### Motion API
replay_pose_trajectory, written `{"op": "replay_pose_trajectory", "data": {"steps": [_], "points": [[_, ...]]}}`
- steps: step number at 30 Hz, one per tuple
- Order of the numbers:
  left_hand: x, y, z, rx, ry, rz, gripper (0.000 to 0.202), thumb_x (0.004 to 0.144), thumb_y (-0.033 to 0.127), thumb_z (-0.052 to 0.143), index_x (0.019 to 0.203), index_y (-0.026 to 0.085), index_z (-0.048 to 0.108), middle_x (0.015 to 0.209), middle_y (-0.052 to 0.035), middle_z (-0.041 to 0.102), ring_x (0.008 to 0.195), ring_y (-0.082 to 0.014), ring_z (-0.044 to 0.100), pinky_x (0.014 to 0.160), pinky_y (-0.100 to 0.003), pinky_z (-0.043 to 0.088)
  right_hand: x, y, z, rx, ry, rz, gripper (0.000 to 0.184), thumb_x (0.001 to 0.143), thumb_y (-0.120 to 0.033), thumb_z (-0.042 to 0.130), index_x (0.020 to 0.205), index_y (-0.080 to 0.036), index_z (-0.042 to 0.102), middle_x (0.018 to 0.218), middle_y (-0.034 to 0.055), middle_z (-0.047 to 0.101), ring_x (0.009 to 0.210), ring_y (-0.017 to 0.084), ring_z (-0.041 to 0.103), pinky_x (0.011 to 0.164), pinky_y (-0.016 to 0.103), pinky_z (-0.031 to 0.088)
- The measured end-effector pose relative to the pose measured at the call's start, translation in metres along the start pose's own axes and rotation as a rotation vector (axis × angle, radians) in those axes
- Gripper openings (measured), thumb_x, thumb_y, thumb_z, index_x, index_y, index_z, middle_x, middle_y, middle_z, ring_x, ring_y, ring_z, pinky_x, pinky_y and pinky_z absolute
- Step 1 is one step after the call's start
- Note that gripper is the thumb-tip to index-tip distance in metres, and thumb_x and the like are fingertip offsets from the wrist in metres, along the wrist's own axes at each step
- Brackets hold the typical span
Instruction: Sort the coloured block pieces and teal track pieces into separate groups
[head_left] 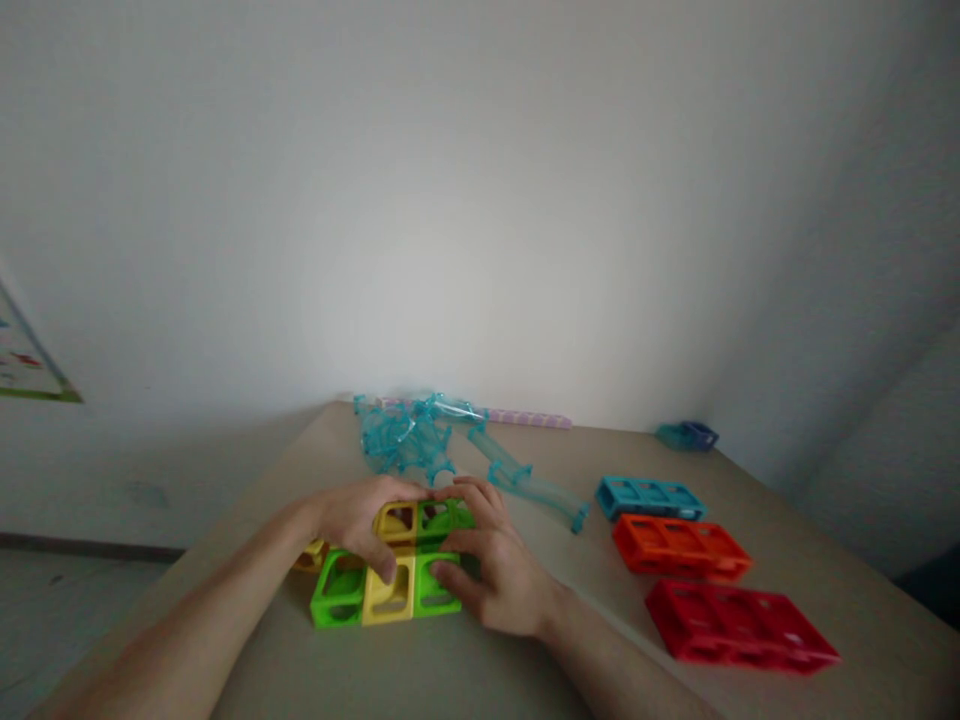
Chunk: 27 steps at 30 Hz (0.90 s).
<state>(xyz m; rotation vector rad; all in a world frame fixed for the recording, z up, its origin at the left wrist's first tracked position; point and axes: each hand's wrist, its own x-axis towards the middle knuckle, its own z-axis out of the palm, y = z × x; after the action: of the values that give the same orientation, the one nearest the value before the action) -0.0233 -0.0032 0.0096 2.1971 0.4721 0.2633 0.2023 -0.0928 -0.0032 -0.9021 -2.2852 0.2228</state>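
Observation:
On the table in front of me lies a group of green and yellow hollow cube blocks (365, 600), set side by side in two rows. My left hand (352, 522) grips the group from its left and far side, the thumb on a yellow cube in the near row. Around the right end curls my right hand (501, 562), fingers on the green cubes and thumb at the near green one. Part of another yellow block (309, 560) shows behind my left wrist. My hands hide the far edge and part of the right end.
To the right, blue (651, 497), orange (681, 546) and red (739, 625) rows of hollow cubes lie on the table. Clear teal tube pieces (409, 440) and a long teal tube (536, 484) lie beyond my hands. A purple patterned strip (529, 418) runs along the wall.

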Motion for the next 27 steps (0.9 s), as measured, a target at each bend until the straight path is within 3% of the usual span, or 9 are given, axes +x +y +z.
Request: {"op": "replay_pose_trajectory", "data": {"steps": [7,11,17,21,27], "points": [[0.0,0.0,0.001,0.011,-0.017,-0.08,0.057,0.066,0.039,0.073,0.118,0.019,0.061,0.091,0.0003,0.066,0.079,-0.0176,0.059,0.068,-0.021,0.046,0.001,0.002,0.003,-0.009,-0.028,0.066,0.009,0.077,-0.018,0.062,0.072,-0.017,0.07,0.122,0.009,0.05,0.12,0.026,0.038,0.102,0.044,0.032],[0.0,0.002,0.0,0.051,0.008,-0.062,0.06,0.068,0.035,0.071,0.125,0.021,0.058,0.094,0.0018,0.068,0.083,-0.0187,0.06,0.071,-0.022,0.047,0.0,0.004,-0.007,-0.008,-0.05,0.043,0.007,0.073,-0.017,0.063,0.072,-0.017,0.07,0.126,0.0082,0.048,0.125,0.029,0.033,0.106,0.047,0.027],[0.001,0.004,-0.001,0.056,-0.005,-0.027,0.071,0.067,0.032,0.072,0.134,0.023,0.05,0.118,-0.0029,0.065,0.099,-0.0233,0.061,0.083,-0.026,0.047,-0.005,0.018,-0.027,-0.026,-0.104,0.022,0.004,0.069,-0.016,0.064,0.07,-0.017,0.068,0.129,0.0076,0.044,0.127,0.031,0.03,0.105,0.052,0.024],[0.0,0.003,-0.002,0.047,-0.018,-0.033,0.073,0.068,0.036,0.071,0.136,0.022,0.048,0.118,-0.0035,0.066,0.099,-0.0238,0.061,0.08,-0.025,0.048,-0.006,0.022,-0.03,-0.037,-0.088,0.041,0.005,0.068,-0.016,0.064,0.072,-0.018,0.067,0.128,0.0074,0.044,0.125,0.031,0.033,0.104,0.051,0.025],[0.0,0.005,-0.002,0.027,-0.01,-0.034,0.07,0.068,0.038,0.071,0.133,0.022,0.051,0.115,-0.0035,0.067,0.097,-0.0246,0.062,0.08,-0.026,0.048,-0.006,0.021,-0.034,-0.064,-0.005,0.064,0.03,0.065,-0.014,0.066,0.094,-0.021,0.063,0.122,0.0079,0.049,0.119,0.029,0.04,0.102,0.05,0.026]]}}
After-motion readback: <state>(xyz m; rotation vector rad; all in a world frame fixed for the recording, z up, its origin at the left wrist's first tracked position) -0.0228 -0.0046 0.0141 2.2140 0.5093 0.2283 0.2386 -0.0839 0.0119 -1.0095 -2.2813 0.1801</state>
